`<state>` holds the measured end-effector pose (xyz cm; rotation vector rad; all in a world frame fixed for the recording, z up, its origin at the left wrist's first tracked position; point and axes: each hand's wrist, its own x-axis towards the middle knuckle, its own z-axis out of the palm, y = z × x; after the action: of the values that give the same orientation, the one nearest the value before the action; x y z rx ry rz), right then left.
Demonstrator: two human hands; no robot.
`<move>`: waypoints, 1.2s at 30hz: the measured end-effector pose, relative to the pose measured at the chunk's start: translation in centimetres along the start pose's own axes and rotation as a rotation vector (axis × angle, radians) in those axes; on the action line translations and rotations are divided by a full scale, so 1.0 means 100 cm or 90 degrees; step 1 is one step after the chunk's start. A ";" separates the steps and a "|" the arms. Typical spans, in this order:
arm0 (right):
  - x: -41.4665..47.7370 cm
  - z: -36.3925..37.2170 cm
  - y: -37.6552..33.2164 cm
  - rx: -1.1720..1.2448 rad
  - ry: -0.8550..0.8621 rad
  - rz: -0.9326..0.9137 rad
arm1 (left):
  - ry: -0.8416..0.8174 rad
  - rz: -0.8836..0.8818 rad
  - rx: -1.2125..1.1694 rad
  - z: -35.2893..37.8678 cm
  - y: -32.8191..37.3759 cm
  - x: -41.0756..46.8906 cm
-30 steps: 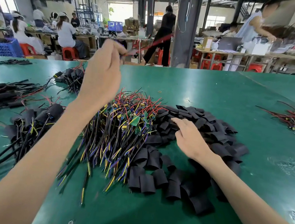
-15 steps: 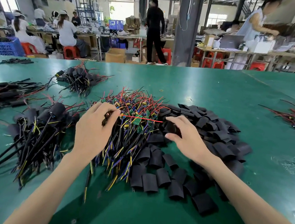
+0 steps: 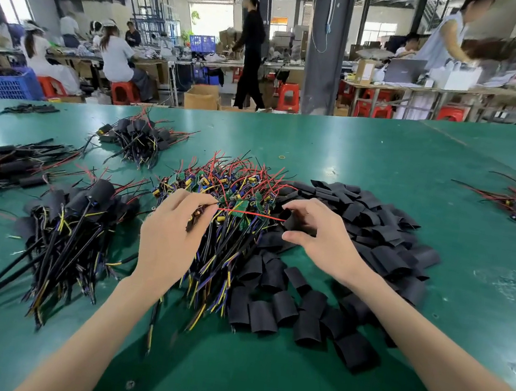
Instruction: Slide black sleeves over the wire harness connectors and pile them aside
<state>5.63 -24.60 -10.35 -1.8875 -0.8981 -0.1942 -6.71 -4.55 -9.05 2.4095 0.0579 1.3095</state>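
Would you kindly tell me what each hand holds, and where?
The left hand pinches a wire harness at its component end; the right hand holds a black sleeve by its sides.

left hand [image 3: 170, 239]: a second ago raised high above the counter [image 3: 369, 150]; now down at the near side of the harness pile [image 3: 231, 189], thumb and forefinger pinching one wire harness [image 3: 200, 213]
right hand [image 3: 323, 236]: was lying flat on the sleeve pile [image 3: 376, 229]; now lifted, fingers curled round one black sleeve [image 3: 290, 222]
red wire [image 3: 254, 215]: earlier slanting upward; now stretched level between both hands, tip at the sleeve's mouth
person in black [image 3: 252, 48]: moved left, away from the pillar [image 3: 325, 57]
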 end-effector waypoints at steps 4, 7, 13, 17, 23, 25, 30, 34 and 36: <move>0.000 -0.001 -0.003 0.042 0.005 0.034 | 0.008 0.019 0.014 0.002 -0.002 -0.001; 0.001 -0.002 -0.003 0.080 0.011 0.066 | 0.005 0.036 0.005 0.003 -0.005 -0.002; 0.002 -0.004 -0.002 0.112 0.031 0.089 | -0.009 0.055 0.002 0.003 -0.005 -0.004; 0.003 -0.004 -0.002 0.137 0.029 0.094 | -0.017 0.054 -0.013 0.003 -0.005 -0.004; 0.001 -0.003 -0.005 0.077 0.030 0.028 | -0.016 0.067 -0.028 0.002 -0.003 -0.004; 0.001 -0.003 -0.006 0.033 0.027 0.006 | -0.024 0.087 -0.027 0.003 -0.002 -0.005; -0.001 0.000 -0.012 -0.109 0.000 -0.089 | -0.030 0.100 -0.034 0.006 0.003 -0.006; -0.007 0.005 -0.020 -0.187 -0.027 -0.165 | -0.084 0.107 -0.039 0.005 0.011 -0.007; -0.010 0.009 -0.025 -0.218 -0.050 -0.207 | -0.157 0.054 -0.066 0.005 0.015 -0.008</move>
<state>3.04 -23.82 -9.51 -2.0606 -1.2894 -0.5009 -6.98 -6.27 -9.35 2.4877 -0.1775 1.0125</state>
